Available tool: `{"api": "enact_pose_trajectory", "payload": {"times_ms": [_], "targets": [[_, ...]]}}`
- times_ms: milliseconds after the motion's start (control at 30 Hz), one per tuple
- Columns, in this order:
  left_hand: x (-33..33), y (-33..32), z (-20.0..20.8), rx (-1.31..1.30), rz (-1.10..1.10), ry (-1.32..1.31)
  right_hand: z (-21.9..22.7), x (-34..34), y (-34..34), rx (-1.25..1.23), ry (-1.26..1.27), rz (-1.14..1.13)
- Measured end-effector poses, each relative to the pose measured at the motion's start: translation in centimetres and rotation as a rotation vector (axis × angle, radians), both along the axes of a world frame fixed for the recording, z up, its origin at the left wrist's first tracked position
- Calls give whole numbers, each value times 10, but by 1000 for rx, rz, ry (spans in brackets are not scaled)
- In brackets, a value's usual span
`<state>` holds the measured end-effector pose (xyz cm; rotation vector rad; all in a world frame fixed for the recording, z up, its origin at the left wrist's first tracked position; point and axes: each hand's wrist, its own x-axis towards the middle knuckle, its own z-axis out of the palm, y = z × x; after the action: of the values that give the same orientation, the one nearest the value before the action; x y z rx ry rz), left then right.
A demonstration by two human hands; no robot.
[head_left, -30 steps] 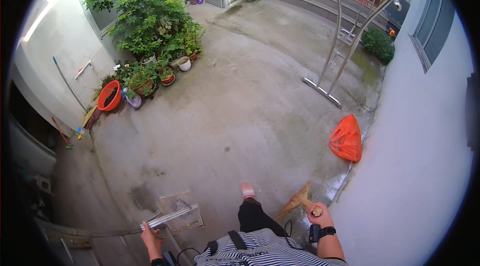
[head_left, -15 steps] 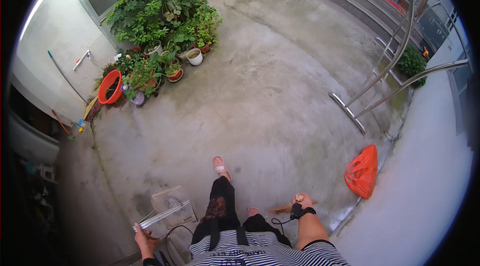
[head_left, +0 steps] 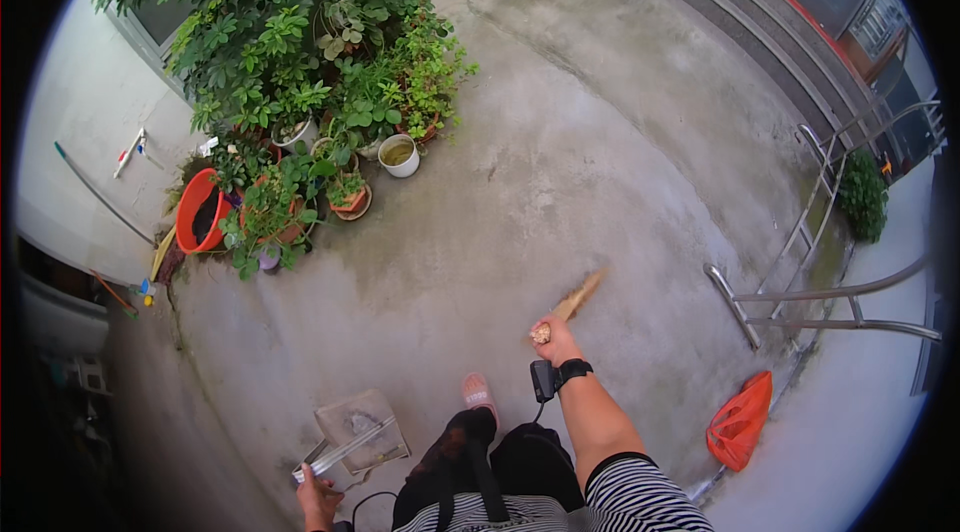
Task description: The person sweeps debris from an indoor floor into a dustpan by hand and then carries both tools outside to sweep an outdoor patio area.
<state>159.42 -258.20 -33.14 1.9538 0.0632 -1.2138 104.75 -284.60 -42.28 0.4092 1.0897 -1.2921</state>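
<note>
In the head view, the fingers of my right hand [head_left: 557,337] are clamping a straw broom [head_left: 582,294], which is pointing ahead over the concrete floor [head_left: 480,212]. My left fingers are gripping the metal handle of a dustpan [head_left: 362,422], whose pan is showing left of my 1 visible pink slipper [head_left: 479,393]. A red bag [head_left: 741,422] is lying near the right wall [head_left: 850,412].

Our bare right arm [head_left: 603,424] reaches up and forward from the lower right, slanting inward to the left. Our bare right hand [head_left: 556,337], at its end, is curled tight in a closed grip, well out ahead of us. Our bare left hand [head_left: 319,499] sits lower and well apart, near the bottom edge, also closed in a grip.
</note>
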Motion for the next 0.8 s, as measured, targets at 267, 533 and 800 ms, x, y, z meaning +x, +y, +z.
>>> {"api": "enact_pose_trajectory", "payload": {"times_ms": [267,533,800], "targets": [[-49,-179,60,-56,-12,57,143,25,-155,-158,694,451],[-95,-323,63,-46,-164,120,54,-72,-384,-46,1411,551],[-209,-470,70,123,-128,153,74,-107,-700,87,1392,751]]}}
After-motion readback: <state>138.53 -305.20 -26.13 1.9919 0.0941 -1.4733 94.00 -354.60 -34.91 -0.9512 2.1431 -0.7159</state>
